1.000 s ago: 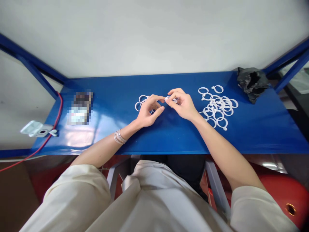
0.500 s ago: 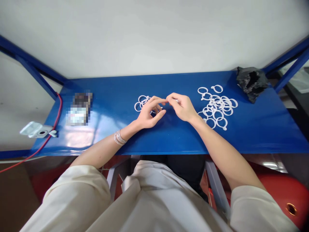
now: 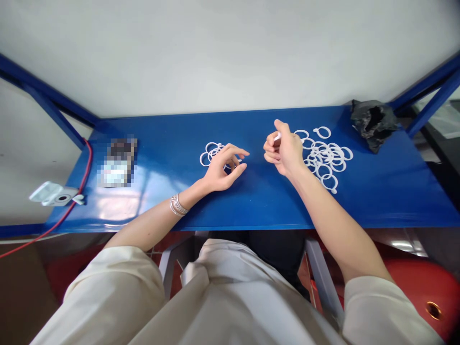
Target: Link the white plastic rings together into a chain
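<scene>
My left hand (image 3: 223, 170) hovers over the blue table with thumb and index finger apart. Partly under and behind it lies a small group of white plastic rings (image 3: 207, 154); a bit of white also shows between its fingers, and I cannot tell whether it touches them. My right hand (image 3: 285, 149) is raised and turned, its fingers curled around a small white piece (image 3: 277, 137), mostly hidden; whether it is a ring cannot be seen. Just right of that hand spreads a bigger pile of white rings (image 3: 328, 155), several with a small round tab.
A crumpled black plastic bag (image 3: 373, 122) sits at the back right of the blue table (image 3: 172, 132). On the left are a blurred-out phone-like object (image 3: 118, 163), a white earbud case (image 3: 53, 193) and a red cable (image 3: 87, 167). A pale wall rises behind.
My right hand has moved away from the left fingertips, to the right, and turned with fingers curled on the small white piece. My left hand has stayed in place.
</scene>
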A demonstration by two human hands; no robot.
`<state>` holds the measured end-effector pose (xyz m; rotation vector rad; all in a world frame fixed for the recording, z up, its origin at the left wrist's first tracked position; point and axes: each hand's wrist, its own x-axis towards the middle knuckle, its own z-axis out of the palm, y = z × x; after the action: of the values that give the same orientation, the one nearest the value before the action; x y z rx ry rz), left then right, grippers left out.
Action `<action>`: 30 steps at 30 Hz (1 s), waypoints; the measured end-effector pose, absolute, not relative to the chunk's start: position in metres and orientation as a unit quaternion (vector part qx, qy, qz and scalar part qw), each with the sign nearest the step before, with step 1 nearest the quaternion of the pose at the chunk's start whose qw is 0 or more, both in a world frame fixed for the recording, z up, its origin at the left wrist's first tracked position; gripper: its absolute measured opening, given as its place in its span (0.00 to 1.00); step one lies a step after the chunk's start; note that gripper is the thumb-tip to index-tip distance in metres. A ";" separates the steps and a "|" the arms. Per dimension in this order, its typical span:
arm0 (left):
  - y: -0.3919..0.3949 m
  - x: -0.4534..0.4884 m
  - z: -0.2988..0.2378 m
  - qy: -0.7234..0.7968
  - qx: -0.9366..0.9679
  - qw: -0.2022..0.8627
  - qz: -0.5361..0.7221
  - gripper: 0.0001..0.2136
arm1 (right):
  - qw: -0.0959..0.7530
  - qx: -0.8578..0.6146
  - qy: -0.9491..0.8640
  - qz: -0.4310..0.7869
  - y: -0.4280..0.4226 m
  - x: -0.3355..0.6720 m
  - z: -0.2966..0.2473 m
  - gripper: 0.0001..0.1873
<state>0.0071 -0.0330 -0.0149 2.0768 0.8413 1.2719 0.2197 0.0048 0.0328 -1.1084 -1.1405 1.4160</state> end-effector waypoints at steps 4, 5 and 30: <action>-0.033 0.007 -0.016 0.317 0.776 0.277 0.470 0.11 | 0.453 -0.451 -0.494 0.589 0.007 0.217 0.023 0.35; -0.032 0.007 -0.017 0.322 0.775 0.274 0.470 0.11 | 0.444 -0.455 -0.512 0.578 0.005 0.215 0.019 0.35; -0.020 -0.005 -0.023 0.538 0.770 -0.036 0.341 0.14 | 0.235 -0.685 -0.688 0.049 0.053 0.294 -0.023 0.17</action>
<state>-0.0053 -0.0199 -0.0231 2.4750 1.7310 1.0955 0.2944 0.0533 -0.0226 -1.8789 -1.8873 0.1355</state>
